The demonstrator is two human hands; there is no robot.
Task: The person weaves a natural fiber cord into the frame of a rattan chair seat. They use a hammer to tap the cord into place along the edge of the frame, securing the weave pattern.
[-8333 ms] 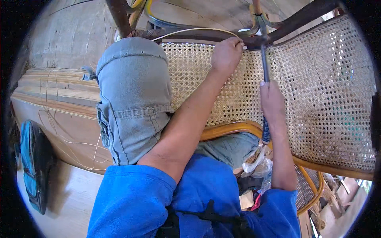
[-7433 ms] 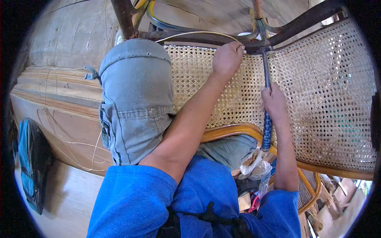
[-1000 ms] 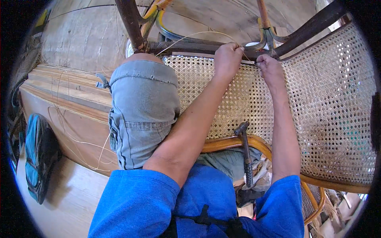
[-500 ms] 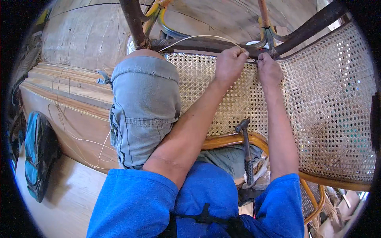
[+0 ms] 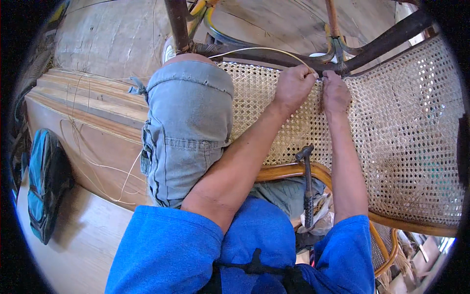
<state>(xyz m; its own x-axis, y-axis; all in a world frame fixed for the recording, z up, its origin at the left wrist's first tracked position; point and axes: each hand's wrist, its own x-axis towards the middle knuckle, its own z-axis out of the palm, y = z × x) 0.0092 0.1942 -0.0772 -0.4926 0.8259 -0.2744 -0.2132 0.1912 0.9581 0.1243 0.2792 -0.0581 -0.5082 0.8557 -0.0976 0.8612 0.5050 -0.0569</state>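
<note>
My left hand (image 5: 295,89) is closed in a pinch on a thin pale cane strand (image 5: 264,48), at the far edge of the woven cane seat panel (image 5: 293,127). From that pinch the strand arcs away to the left, past my knee. Close beside it, my right hand (image 5: 336,93) has its fingers pressed together against the same edge, near the corner where a dark chair rail (image 5: 364,61) meets the panel. What lies under those fingertips is hidden. A hammer (image 5: 307,183) rests with its head on the panel, across the curved wooden front rail (image 5: 279,171).
The woven cane backrest (image 5: 416,142) rises at the right. Stacked boards (image 5: 88,105) stand left of my bent knee (image 5: 191,108), with loose cane strands (image 5: 110,168) hanging over them. A teal and black bag (image 5: 45,186) lies at the far left.
My left hand has shifted slightly right along the edge, closer to my right hand, still pinching the strand. The whole view has drifted a little; the hammer stays on the panel.
</note>
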